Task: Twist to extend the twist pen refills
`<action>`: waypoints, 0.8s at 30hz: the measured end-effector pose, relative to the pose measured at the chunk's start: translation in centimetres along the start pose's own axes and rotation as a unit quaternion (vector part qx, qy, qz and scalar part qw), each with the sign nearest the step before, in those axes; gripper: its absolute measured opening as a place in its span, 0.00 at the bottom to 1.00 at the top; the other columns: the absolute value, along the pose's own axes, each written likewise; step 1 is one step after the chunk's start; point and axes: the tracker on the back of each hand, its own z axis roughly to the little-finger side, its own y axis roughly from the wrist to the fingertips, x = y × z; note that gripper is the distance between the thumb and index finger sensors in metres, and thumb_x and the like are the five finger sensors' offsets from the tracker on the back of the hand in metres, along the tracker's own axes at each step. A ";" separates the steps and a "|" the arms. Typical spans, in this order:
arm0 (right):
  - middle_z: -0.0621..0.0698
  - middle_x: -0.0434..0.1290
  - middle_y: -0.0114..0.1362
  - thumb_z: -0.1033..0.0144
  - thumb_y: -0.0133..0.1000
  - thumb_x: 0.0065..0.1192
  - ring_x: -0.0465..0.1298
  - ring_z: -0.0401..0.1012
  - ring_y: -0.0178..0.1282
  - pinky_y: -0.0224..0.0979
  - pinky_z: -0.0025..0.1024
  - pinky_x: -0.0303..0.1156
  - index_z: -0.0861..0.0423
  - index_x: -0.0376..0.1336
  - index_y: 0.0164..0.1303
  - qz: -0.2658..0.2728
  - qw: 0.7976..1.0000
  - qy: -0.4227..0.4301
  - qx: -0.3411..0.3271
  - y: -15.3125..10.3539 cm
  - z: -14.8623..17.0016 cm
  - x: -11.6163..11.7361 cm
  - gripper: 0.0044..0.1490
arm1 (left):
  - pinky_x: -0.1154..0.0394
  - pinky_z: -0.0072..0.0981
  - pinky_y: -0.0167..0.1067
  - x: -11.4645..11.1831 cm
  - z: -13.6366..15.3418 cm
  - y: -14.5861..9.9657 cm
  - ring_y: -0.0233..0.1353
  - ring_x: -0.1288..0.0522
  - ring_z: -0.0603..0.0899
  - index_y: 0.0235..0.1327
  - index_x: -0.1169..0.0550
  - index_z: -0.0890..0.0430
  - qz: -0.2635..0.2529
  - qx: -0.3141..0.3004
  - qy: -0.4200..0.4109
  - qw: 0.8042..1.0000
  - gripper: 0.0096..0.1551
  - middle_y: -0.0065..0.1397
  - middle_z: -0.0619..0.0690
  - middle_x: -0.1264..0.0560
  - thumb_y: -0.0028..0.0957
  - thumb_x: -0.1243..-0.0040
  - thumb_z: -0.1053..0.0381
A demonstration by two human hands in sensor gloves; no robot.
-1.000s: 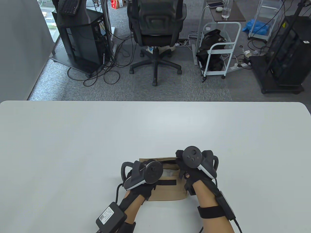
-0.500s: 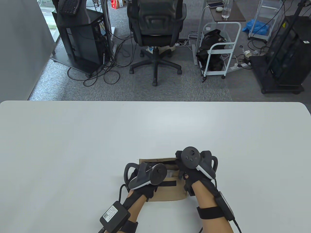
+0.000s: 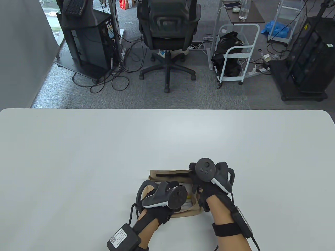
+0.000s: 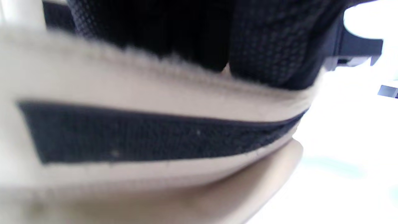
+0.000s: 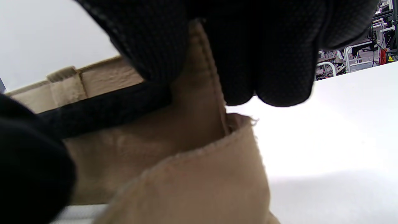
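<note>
On the white table (image 3: 78, 157), both hands grip a tan pouch (image 3: 171, 174), unlabelled.

an office: swivel chair (image 3: 167, 39), computer tower (image 3: 86, 44), floor cables (image 3: 115, 78).

Beyond the white worktop (image 3: 104, 141) lies grey carpet (image 3: 196, 94). A black office chair (image 3: 167, 39) stands centrally; left of it a computer cart (image 3: 86, 47), right a white trolley (image 3: 235, 52).
</note>
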 end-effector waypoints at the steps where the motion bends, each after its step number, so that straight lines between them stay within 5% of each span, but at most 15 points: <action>1: 0.60 0.84 0.57 0.61 0.49 0.76 0.84 0.58 0.51 0.63 0.66 0.72 0.60 0.75 0.58 0.000 1.000 -0.001 0.000 0.0 0.0 0.0 0.29 | 0.22 0.53 0.63 -0.3 0.2 0.3 0.71 0.21 0.67 0.71 0.25 0.57 0.010 0.000 -0.004 1.000 0.49 0.74 0.61 0.28 0.34 0.21 0.43; 11: 0.60 0.84 0.57 0.61 0.49 0.76 0.84 0.58 0.51 0.63 0.66 0.72 0.60 0.76 0.57 -0.004 1.000 -0.005 0.005 0.0 0.0 0.0 0.28 | 0.23 0.59 0.61 -2.5 2.9 1.1 0.71 0.23 0.71 0.73 0.28 0.62 0.060 0.078 -0.034 0.995 0.53 0.75 0.66 0.31 0.34 0.22 0.41; 24: 0.59 0.84 0.57 0.62 0.49 0.76 0.84 0.58 0.51 0.63 0.66 0.72 0.60 0.76 0.57 -0.005 1.000 -0.015 0.008 -0.1 0.0 0.0 0.28 | 0.18 0.52 0.57 -3.3 3.1 1.3 0.64 0.16 0.66 0.60 0.16 0.56 0.039 0.126 0.033 0.991 0.33 0.66 0.58 0.19 0.39 0.23 0.49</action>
